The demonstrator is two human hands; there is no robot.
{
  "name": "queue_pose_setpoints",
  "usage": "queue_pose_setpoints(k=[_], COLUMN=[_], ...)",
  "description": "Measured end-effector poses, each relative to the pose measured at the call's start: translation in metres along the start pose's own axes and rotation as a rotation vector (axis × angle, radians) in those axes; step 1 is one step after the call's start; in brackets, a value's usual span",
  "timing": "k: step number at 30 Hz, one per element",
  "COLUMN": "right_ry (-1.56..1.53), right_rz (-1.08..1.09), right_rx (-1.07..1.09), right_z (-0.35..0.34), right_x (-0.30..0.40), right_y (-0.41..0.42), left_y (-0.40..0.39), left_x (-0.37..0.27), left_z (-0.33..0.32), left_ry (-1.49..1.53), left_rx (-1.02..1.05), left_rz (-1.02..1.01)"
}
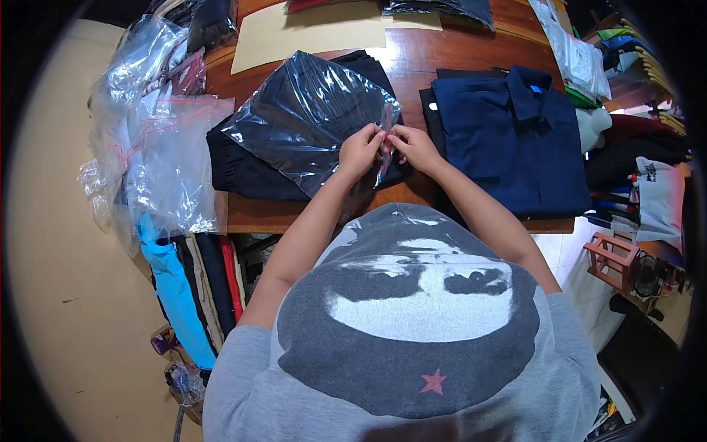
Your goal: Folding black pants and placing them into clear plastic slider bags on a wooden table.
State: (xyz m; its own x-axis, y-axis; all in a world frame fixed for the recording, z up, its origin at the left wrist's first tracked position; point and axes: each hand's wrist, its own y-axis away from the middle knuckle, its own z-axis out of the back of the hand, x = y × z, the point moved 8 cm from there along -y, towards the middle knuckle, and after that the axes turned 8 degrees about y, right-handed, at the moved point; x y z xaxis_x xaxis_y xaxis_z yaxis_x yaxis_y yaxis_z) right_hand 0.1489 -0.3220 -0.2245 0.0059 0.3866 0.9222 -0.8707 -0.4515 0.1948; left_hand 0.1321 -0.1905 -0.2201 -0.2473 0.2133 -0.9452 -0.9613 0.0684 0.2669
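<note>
Both of my hands meet at the red-edged opening of a clear plastic bag (309,105). My left hand (362,149) pinches the red strip from the left, and my right hand (413,148) pinches it from the right, close beside. The bag lies slantwise over folded black garments (248,166), whose gathered elastic edge shows at the left; whether any cloth is inside the bag I cannot tell. To the right of my hands rests a stack of folded navy collared shirts (508,149), with black cloth showing at its left edge.
Clear bags with red strips (177,166) overlap the left end of the wooden table (259,212). A beige sheet (309,33) and packed garments (442,6) lie at the back. Hanging clothes (177,298) line the lower left; a small wooden stool (610,259) stands at right.
</note>
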Motion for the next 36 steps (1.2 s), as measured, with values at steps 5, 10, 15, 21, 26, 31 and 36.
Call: queue_pose_setpoints(k=[5, 10, 15, 21, 26, 31, 36], right_ry=[-0.104, -0.119, -0.115, -0.023, -0.091, -0.112, -0.122], right_rz=[0.017, 0.004, 0.003, -0.007, 0.014, 0.029, 0.046], right_rx=[0.029, 0.05, 0.037, -0.029, 0.024, 0.007, -0.002], right_z=[-0.002, -0.002, -0.002, 0.001, -0.002, -0.001, 0.0], right_x=[-0.004, -0.006, 0.0, 0.003, -0.008, -0.006, -0.003], right_y=[0.0, 0.001, 0.001, 0.001, -0.002, -0.001, 0.001], left_y=[0.0, 0.0, 0.002, 0.006, 0.001, 0.002, 0.002], left_x=[0.003, 0.002, 0.0, -0.012, -0.011, -0.002, -0.005], left_z=[0.001, 0.001, 0.0, 0.003, 0.003, 0.003, 0.002], left_ry=[0.04, 0.091, 0.03, -0.19, -0.196, -0.087, -0.022], left_rx=[0.008, 0.026, 0.064, -0.023, -0.032, -0.021, -0.013], left_rz=[0.0, 0.025, -0.014, -0.034, -0.016, 0.042, -0.014])
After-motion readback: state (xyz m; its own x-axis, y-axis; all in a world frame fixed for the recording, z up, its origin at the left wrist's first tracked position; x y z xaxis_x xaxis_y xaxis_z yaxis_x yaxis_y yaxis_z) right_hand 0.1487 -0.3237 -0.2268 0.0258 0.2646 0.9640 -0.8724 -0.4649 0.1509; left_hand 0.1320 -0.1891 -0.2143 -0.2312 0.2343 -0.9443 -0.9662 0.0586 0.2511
